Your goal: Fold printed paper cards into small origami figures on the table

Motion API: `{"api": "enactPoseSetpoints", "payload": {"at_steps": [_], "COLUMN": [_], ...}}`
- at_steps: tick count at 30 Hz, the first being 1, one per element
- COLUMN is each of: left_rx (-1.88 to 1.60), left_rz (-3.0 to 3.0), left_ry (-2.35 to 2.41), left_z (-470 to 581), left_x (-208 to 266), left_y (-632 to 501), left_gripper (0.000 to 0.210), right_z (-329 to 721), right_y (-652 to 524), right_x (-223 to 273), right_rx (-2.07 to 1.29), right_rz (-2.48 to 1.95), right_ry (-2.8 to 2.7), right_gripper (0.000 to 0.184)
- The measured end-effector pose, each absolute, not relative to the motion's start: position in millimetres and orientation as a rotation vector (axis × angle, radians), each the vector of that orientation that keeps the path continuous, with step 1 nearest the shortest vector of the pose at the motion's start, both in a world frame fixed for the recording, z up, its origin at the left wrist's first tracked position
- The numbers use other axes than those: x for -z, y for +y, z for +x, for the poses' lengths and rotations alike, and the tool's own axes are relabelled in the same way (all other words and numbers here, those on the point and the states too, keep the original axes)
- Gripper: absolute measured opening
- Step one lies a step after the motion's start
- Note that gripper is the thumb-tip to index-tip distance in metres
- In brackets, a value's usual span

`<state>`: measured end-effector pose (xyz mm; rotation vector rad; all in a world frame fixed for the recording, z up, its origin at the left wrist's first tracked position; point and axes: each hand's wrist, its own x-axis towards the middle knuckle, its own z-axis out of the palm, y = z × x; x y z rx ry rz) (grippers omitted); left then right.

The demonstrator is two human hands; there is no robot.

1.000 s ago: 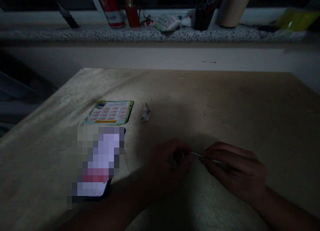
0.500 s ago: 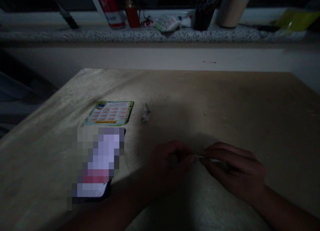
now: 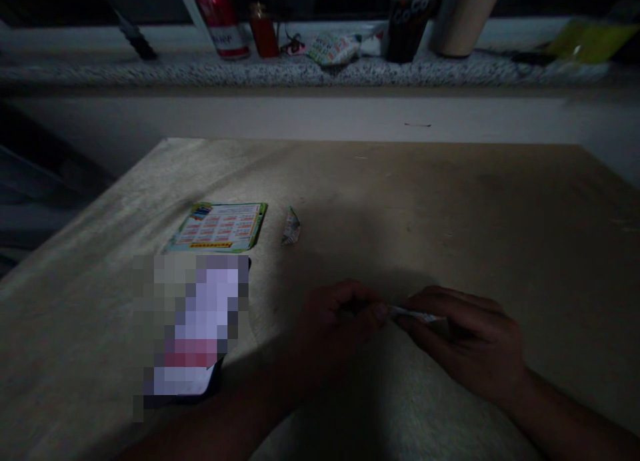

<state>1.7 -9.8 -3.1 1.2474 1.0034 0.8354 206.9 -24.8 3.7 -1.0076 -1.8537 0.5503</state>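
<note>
Between my two hands is a small piece of folded printed paper, pale and thin, seen nearly edge-on. My left hand pinches its left end between thumb and forefinger. My right hand holds the other end, with the fingers over it and the thumb below, hiding part of it. Both hands are just above the table in dim light. A small folded paper piece with similar print stands on the table beyond my left hand. To its left lies a stack of printed sheets with green edges.
A phone with a lit, blurred-out screen lies left of my left hand on the table. On the speckled windowsill stand a red can, a small red bottle, a dark cup and a crumpled printed paper.
My right hand has shifted and tilted slightly, and more of the paper's printed face shows between its fingers. My left hand keeps its pinch almost in place.
</note>
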Motion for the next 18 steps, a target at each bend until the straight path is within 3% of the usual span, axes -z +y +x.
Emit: {"api": "enactPoseSetpoints", "payload": {"at_steps": [5,18], "left_rx": [-0.807,-0.831], "left_rz": [1.104,1.224], "left_ry": [0.959,1.011], "left_z": [3.6,6.4], "left_x": [6.1,5.8], "left_y": [-6.9,-6.9], "left_gripper": [0.024,0.025], "right_z": [206.1,206.9], "right_y": [-23.3,-23.9], "right_x": [-4.2,0.5], "right_rx": [-0.572,-0.530], "right_rz": [-1.049,-1.158], "right_ry": [-1.835,-1.749], "right_gripper": [0.010,0.019]}}
